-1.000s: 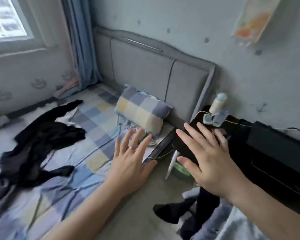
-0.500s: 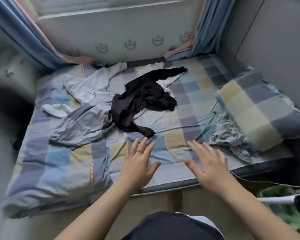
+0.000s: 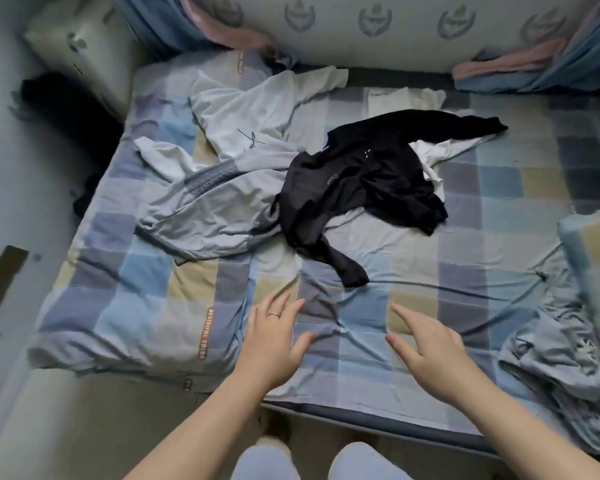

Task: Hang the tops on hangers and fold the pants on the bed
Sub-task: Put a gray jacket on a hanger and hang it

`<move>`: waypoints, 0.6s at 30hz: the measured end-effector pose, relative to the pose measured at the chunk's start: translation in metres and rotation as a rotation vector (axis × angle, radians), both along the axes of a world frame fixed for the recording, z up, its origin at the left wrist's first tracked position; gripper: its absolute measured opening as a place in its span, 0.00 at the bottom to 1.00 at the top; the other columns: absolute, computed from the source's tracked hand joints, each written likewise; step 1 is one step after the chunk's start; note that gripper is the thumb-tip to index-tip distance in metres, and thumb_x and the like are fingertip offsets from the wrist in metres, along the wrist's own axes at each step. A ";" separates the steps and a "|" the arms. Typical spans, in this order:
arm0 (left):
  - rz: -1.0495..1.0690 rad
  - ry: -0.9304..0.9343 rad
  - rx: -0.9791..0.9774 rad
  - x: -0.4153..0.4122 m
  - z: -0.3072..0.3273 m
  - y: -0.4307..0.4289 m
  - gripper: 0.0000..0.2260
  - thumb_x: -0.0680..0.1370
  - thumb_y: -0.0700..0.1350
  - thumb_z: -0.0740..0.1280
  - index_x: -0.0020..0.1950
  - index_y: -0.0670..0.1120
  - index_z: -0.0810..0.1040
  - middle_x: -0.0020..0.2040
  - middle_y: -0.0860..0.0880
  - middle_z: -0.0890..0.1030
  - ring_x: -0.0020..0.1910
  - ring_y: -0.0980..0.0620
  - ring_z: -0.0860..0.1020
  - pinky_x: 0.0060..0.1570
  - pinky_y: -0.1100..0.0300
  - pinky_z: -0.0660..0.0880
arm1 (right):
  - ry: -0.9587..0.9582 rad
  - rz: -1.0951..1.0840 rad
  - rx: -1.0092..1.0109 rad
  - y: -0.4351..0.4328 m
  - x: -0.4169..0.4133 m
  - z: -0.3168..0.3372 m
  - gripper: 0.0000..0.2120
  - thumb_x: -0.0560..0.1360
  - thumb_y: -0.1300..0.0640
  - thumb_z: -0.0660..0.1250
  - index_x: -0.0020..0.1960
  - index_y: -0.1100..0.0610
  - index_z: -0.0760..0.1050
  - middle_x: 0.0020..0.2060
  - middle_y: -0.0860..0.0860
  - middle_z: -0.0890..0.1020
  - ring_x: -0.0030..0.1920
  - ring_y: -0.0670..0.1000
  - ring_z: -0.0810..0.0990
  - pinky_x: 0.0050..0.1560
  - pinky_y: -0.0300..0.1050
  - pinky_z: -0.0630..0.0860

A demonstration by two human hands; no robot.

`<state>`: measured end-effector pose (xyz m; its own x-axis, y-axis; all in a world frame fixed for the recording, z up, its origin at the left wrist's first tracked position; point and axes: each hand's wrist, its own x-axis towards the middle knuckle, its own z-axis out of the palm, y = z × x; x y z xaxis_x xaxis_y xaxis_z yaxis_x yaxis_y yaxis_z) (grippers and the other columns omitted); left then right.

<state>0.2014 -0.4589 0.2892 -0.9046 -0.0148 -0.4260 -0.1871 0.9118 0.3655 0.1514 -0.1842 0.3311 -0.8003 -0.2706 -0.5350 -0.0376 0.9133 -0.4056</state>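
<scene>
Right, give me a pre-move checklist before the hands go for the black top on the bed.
1. Left hand empty, fingers spread: ok.
2. Right hand empty, open: ok.
3. Black top in plain view past both hands, not yet touched: ok.
4. Black top free of other clothes: not ok, it overlaps the grey garment and lies on a white garment.
5. Hanger ready nearby: cannot tell, none shows in this view.
6. Bare checked sheet beside the pile for folding pants: ok.
</scene>
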 end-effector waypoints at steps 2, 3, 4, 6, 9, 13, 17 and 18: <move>0.014 -0.035 0.030 -0.021 -0.030 -0.022 0.28 0.82 0.63 0.56 0.80 0.56 0.57 0.82 0.53 0.55 0.81 0.50 0.47 0.79 0.48 0.49 | -0.031 0.001 0.037 -0.021 -0.020 -0.028 0.28 0.82 0.38 0.54 0.80 0.41 0.54 0.77 0.40 0.63 0.77 0.45 0.59 0.75 0.50 0.56; 0.017 -0.053 0.042 -0.031 -0.047 -0.034 0.28 0.82 0.63 0.56 0.80 0.56 0.57 0.82 0.53 0.54 0.81 0.50 0.47 0.79 0.49 0.49 | -0.050 -0.001 0.058 -0.032 -0.029 -0.043 0.28 0.82 0.38 0.54 0.80 0.41 0.53 0.77 0.40 0.63 0.77 0.45 0.59 0.75 0.50 0.57; 0.020 -0.077 0.049 -0.039 -0.066 -0.047 0.28 0.82 0.63 0.56 0.80 0.57 0.57 0.82 0.53 0.54 0.81 0.50 0.47 0.79 0.49 0.49 | -0.071 -0.015 0.076 -0.043 -0.036 -0.060 0.28 0.82 0.38 0.54 0.80 0.41 0.53 0.76 0.40 0.63 0.77 0.45 0.59 0.75 0.50 0.57; 0.014 -0.117 0.043 -0.057 -0.109 -0.074 0.28 0.82 0.63 0.56 0.80 0.57 0.56 0.82 0.53 0.54 0.81 0.50 0.46 0.79 0.49 0.48 | -0.095 -0.064 0.092 -0.066 -0.054 -0.095 0.28 0.82 0.38 0.55 0.79 0.40 0.53 0.76 0.40 0.64 0.77 0.45 0.59 0.74 0.49 0.57; -0.023 -0.149 -0.016 -0.085 -0.178 -0.118 0.28 0.81 0.62 0.58 0.80 0.57 0.57 0.82 0.51 0.53 0.81 0.48 0.47 0.78 0.49 0.48 | -0.097 -0.090 0.103 -0.108 -0.085 -0.154 0.28 0.81 0.39 0.57 0.79 0.40 0.54 0.75 0.40 0.66 0.76 0.45 0.62 0.72 0.48 0.60; -0.027 -0.120 -0.159 -0.127 -0.270 -0.185 0.30 0.80 0.60 0.61 0.79 0.56 0.57 0.83 0.49 0.52 0.80 0.45 0.49 0.77 0.48 0.51 | -0.087 -0.043 0.076 -0.170 -0.126 -0.238 0.29 0.81 0.41 0.60 0.79 0.39 0.54 0.74 0.42 0.67 0.75 0.47 0.64 0.72 0.49 0.62; -0.001 0.010 -0.398 -0.168 -0.337 -0.256 0.35 0.76 0.56 0.66 0.80 0.56 0.54 0.83 0.46 0.50 0.80 0.40 0.50 0.77 0.42 0.51 | -0.045 0.121 0.041 -0.243 -0.165 -0.316 0.31 0.80 0.40 0.60 0.80 0.41 0.53 0.76 0.43 0.66 0.76 0.49 0.63 0.73 0.53 0.63; 0.028 0.039 -0.447 -0.177 -0.351 -0.273 0.37 0.76 0.55 0.67 0.81 0.56 0.53 0.83 0.46 0.50 0.80 0.40 0.50 0.76 0.40 0.50 | -0.031 0.162 0.037 -0.262 -0.174 -0.334 0.32 0.80 0.41 0.61 0.80 0.42 0.53 0.76 0.44 0.66 0.76 0.50 0.63 0.72 0.53 0.64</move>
<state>0.0240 -0.7318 -0.0616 -0.9166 -0.2139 -0.3377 -0.2074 0.9767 -0.0555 -0.0221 -0.4461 -0.0029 -0.7306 -0.3747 -0.5708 -0.1736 0.9104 -0.3755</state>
